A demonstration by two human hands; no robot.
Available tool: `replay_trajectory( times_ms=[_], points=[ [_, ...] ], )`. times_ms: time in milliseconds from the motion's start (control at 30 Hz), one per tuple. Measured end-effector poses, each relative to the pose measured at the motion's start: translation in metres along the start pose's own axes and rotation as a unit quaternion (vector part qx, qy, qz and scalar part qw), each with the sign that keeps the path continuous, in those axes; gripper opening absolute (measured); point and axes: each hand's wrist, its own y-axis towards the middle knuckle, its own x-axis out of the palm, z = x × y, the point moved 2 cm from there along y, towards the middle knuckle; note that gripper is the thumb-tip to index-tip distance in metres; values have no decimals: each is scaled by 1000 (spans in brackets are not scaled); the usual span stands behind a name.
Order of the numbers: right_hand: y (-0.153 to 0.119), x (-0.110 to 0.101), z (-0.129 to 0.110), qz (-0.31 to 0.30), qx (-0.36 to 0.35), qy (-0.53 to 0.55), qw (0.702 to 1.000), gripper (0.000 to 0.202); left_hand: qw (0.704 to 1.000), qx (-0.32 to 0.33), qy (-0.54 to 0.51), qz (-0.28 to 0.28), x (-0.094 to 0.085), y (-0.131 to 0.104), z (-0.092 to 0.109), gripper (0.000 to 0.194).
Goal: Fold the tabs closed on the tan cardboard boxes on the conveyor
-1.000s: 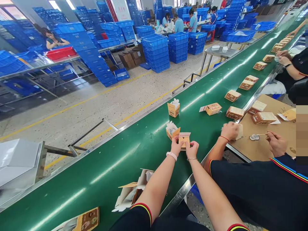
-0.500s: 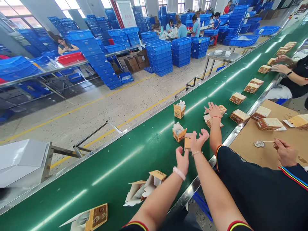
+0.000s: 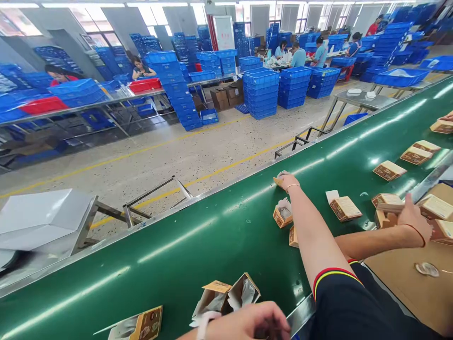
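Note:
My right hand [image 3: 289, 181] reaches across the green conveyor belt [image 3: 170, 231] and closes around a small brown printed carton [image 3: 278, 182], which it mostly covers. Just nearer stands an open carton [image 3: 282, 215] with its white flaps up and a greyish packet inside. Another carton [image 3: 293, 237] is partly hidden behind my right forearm. My left hand [image 3: 256, 321] is low in the picture, fingers loosely bent and apart from the thumb, with nothing visible in them. Beside it lie two open cartons [image 3: 211, 300] [image 3: 245, 293] with packets inside.
An open carton [image 3: 146, 325] lies at lower left. Closed cartons [image 3: 345, 208] line the belt on the right. A co-worker's hand [image 3: 412, 222] holds a carton by a cardboard-topped surface [image 3: 399, 278]. A metal rail [image 3: 300, 311] edges the belt; stacked blue crates [image 3: 262, 94] stand beyond.
My right hand has moved to the far carton and closed on it. My left hand has drawn back toward me. The co-worker's hand has shifted right, and the view has turned.

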Motion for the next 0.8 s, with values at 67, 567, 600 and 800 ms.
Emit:
replay_trajectory(
  times_ms=[67,567,600,800],
  points=[
    [-10,-7,-6,4,-1,-12,1000,18,999,33,-21,23,-13,-26,22,48],
    [-155,11,-56,35,-64,82,994,20,857,-9,289,426,-226,50,-24,104],
    [-168,16,-45,7,-41,108,993,18,869,-24,303,389,-230,54,-30,107],
    [-202,46,13,-190,58,119,973,21,916,-77,310,241,-232,52,-22,99]
  ],
)
